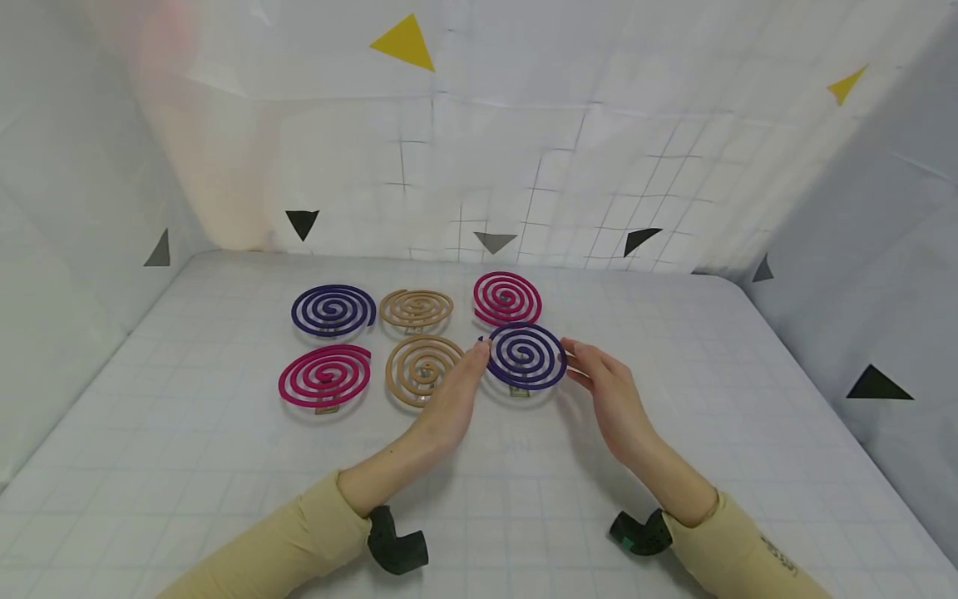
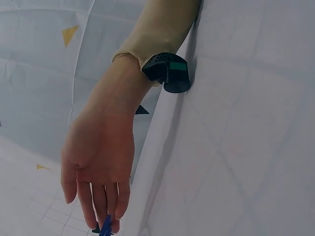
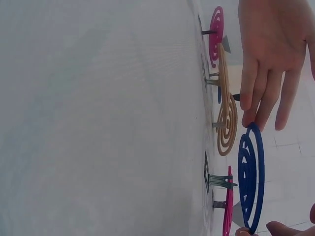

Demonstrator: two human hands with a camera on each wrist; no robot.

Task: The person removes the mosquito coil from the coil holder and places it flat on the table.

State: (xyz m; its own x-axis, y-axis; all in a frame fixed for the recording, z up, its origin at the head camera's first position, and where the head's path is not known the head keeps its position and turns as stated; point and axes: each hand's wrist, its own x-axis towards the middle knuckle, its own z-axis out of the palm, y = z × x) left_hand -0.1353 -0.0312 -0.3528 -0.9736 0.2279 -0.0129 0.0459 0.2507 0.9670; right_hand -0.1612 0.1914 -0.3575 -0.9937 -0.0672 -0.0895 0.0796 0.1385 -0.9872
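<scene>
A dark blue mosquito coil lies between both hands, roughly level. At its left edge, the left hand touches it with nearly straight fingertips. The right hand pinches the opposite edge; in the right wrist view its fingertips show at the coil's lower end. A small metal stand is under the coil, its prongs just short of the blue rings. In the left wrist view only the edge of the blue coil shows by the left fingertips. The left hand partly covers a tan coil.
Other coils sit on small stands: a pink one right behind the blue one, a tan one, another dark blue one and a pink one at left. Sheeted walls enclose the white table at the back and sides.
</scene>
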